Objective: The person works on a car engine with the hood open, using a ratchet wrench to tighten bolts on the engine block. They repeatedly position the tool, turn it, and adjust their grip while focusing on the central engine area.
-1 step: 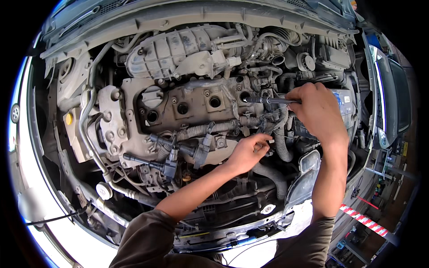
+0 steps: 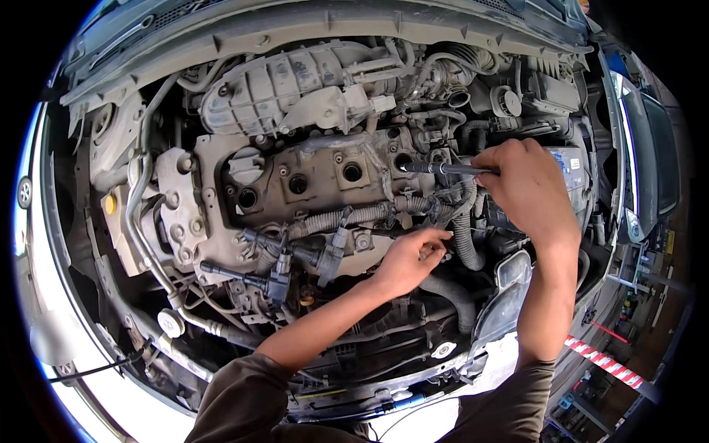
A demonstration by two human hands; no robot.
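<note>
My right hand (image 2: 524, 184) grips a long metal socket extension (image 2: 443, 169), held nearly level, its far tip at the rightmost open well (image 2: 402, 159) in the engine's top cover (image 2: 317, 159). My left hand (image 2: 413, 258) is below, beside the corrugated harness (image 2: 354, 215), fingers curled near a thin dark rod or cable; what they hold, if anything, is unclear. Left of it, ignition coils (image 2: 277, 284) with long dark stems lie across the engine. Three more open wells, one of them (image 2: 352, 171) nearest the tool, run leftward along the cover beside a round cap (image 2: 246, 164).
The intake manifold (image 2: 269, 88) spans the back. A battery (image 2: 572, 166) sits behind my right hand. A pale front fender (image 2: 52, 258) curves along the left. Beyond the right side are another car (image 2: 650, 155), a red-and-white striped bar (image 2: 602, 360) and shelving with assorted items.
The engine bay sits slightly further left in the view. My right hand and the tool have shifted very slightly right relative to it; both hands keep much the same pose.
</note>
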